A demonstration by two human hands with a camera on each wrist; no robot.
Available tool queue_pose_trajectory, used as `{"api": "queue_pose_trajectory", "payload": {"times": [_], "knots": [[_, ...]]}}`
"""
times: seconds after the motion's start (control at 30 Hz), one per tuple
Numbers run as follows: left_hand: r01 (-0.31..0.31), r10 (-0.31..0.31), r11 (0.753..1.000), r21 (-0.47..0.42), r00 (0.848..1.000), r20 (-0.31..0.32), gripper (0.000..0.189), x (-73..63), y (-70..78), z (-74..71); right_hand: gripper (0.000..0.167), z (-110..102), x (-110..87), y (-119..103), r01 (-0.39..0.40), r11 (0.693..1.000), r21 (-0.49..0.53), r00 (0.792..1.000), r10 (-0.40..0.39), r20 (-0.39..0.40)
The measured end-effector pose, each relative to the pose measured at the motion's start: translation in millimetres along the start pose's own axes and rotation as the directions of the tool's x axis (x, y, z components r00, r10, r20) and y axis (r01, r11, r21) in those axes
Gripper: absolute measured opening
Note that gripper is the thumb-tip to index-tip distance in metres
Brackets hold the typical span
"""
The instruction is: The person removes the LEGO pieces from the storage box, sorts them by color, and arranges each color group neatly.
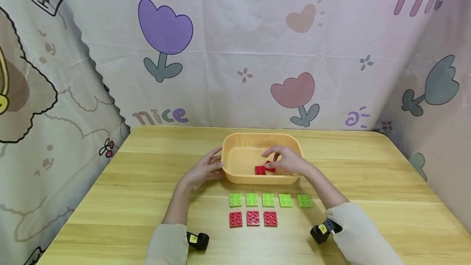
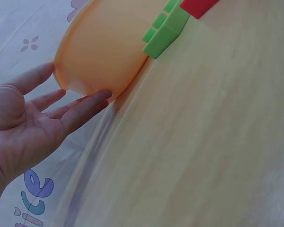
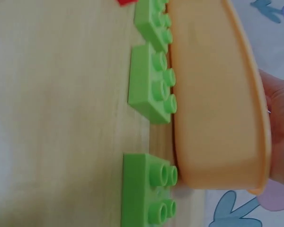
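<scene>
A yellow-orange plastic tub [image 1: 239, 179] stands at the back of the table. My left hand [image 1: 204, 169] touches the tub's left end with extended fingers, its palm turned to the wall as the left wrist view shows. Inside the tub, my right hand [image 1: 287, 160] has its thumb and a finger at a tilted red brick [image 1: 271, 169], pinching it. Beside that lies another red brick [image 1: 259, 170] on the tub's floor. In the right wrist view the tub's side hides most of the right hand [image 3: 280, 127] and its fingertips.
In front of the tub runs a row of several green bricks [image 1: 268, 200], studs up. Nearer me lies a row of three red bricks [image 1: 252, 218]. A printed cloth [image 1: 228, 52] hangs behind the wooden table [image 1: 147, 199].
</scene>
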State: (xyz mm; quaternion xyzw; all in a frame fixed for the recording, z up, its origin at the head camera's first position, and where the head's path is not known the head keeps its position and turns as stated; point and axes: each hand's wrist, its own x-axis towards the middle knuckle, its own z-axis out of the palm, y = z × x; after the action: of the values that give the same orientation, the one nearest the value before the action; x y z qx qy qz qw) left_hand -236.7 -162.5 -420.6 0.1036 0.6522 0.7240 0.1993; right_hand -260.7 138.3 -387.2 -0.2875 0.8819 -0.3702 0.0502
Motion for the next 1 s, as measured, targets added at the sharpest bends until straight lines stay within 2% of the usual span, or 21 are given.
{"api": "queue_pose_trajectory", "payload": {"times": [0.1,0.2,0.4,0.5,0.73,1.0], "knots": [[0.001,-0.001,1.0,0.001,1.0,-0.002,0.063,0.4,-1.3,-0.2,0.03,2,4.4,4,-0.057,0.998,-0.012,0.997,0.058,0.056],[-0.001,0.001,1.0,0.002,1.0,-0.003,0.062,0.5,-1.5,-1.5,0.03,5,8.0,5,-0.083,0.996,-0.028,0.991,0.085,0.098],[-0.001,0.001,1.0,0.003,1.0,-0.004,0.062,-0.6,-1.5,-2.7,0.028,11,11.7,7,-0.061,0.995,-0.079,0.982,0.074,0.174],[-0.004,0.004,1.0,0.006,1.0,-0.009,0.063,-0.4,-1.7,-2.2,0.026,14,13.7,8,-0.047,0.993,-0.107,0.98,0.067,0.189],[0.001,-0.001,1.0,0.008,1.0,-0.019,0.063,-0.1,-1.4,-0.3,0.024,18,15.0,8,-0.078,0.989,-0.126,0.974,0.103,0.202],[-0.005,0.005,1.0,0.009,1.0,-0.011,0.063,-0.1,-0.9,1.0,0.027,19,14.2,11,-0.061,0.988,-0.14,0.977,0.088,0.195]]}}
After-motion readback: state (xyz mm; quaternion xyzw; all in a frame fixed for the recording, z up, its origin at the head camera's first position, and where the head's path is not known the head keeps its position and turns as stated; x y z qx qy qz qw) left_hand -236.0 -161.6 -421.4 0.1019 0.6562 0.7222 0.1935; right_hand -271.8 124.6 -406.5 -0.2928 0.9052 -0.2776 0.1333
